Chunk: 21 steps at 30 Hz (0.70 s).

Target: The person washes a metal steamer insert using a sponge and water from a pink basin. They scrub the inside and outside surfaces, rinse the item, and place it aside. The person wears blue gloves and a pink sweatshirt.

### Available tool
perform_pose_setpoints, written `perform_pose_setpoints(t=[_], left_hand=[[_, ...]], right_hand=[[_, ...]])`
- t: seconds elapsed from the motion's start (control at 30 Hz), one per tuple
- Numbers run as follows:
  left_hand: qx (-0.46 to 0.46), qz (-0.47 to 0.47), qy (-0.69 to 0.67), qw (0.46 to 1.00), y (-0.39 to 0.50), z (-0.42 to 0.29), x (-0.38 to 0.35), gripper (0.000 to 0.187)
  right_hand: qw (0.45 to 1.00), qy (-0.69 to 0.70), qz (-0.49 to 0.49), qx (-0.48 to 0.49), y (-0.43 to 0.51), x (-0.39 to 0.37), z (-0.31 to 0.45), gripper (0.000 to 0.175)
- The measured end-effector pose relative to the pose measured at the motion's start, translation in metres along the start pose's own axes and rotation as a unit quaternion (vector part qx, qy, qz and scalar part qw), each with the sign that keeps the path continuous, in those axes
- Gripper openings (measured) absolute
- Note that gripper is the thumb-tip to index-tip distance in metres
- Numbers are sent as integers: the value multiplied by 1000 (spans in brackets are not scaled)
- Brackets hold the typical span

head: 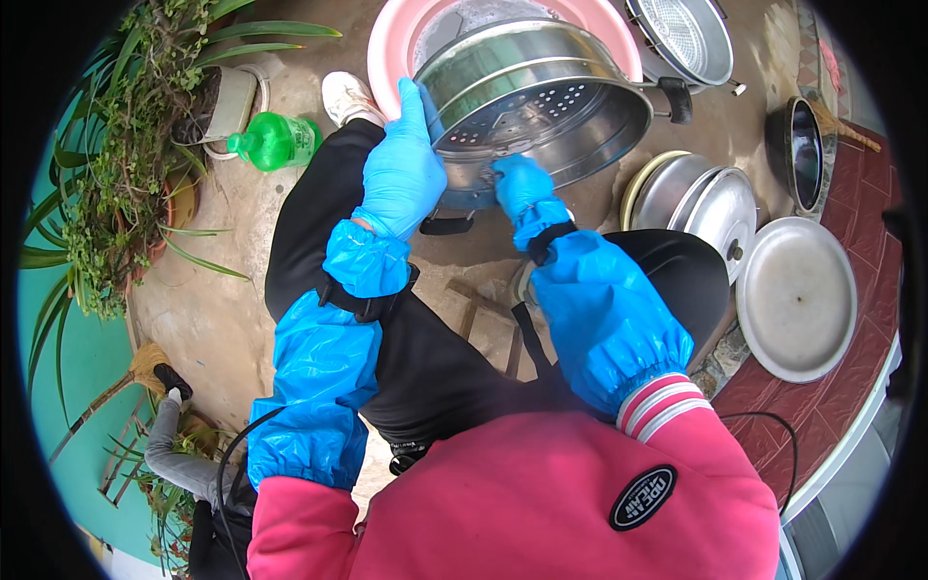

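A stainless-steel steamer tier (500,87) with a perforated base is tilted on its side, partly over a pink basin (391,43) that holds sudsy water. My left hand (403,170), in a blue glove, grips its left edge with the thumb up along the outer wall. My right hand (523,190), also gloved in blue, is curled against the near inner wall. Its fingertips are turned away, and I cannot tell whether something is held in them. One black handle (676,100) sticks out at the right, and another (446,223) shows beneath the near side.
A green plastic bottle (279,141) stands left near potted plants (123,181). On the right are metal lids (714,214), a round aluminium lid (797,299), a dark pot (795,156) and a metal pot with a perforated insert (681,40). Another person's leg (170,442) shows lower left, near a broom (138,370).
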<state>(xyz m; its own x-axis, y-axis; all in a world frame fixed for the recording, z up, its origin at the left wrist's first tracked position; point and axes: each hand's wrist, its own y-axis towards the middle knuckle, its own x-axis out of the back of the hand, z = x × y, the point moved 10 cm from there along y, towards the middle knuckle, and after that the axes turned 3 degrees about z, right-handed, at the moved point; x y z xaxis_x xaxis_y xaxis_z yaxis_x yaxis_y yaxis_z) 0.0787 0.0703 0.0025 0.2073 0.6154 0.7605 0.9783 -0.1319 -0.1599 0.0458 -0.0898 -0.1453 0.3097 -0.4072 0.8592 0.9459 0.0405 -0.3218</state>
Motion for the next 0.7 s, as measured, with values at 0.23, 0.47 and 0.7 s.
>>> perform_pose_setpoints(t=[0.23,0.47,0.7], left_hand=[[8,16,13,1000,-1,-2,-4,82],[-81,-26,41,996,-1,-20,4,78],[-23,-13,37,999,-2,-14,3,80]], right_hand=[[992,129,4,2,-7,11,11,19],[995,95,17,6,-5,3,-10,15],[996,0,79,-33,-9,5,-9,19]])
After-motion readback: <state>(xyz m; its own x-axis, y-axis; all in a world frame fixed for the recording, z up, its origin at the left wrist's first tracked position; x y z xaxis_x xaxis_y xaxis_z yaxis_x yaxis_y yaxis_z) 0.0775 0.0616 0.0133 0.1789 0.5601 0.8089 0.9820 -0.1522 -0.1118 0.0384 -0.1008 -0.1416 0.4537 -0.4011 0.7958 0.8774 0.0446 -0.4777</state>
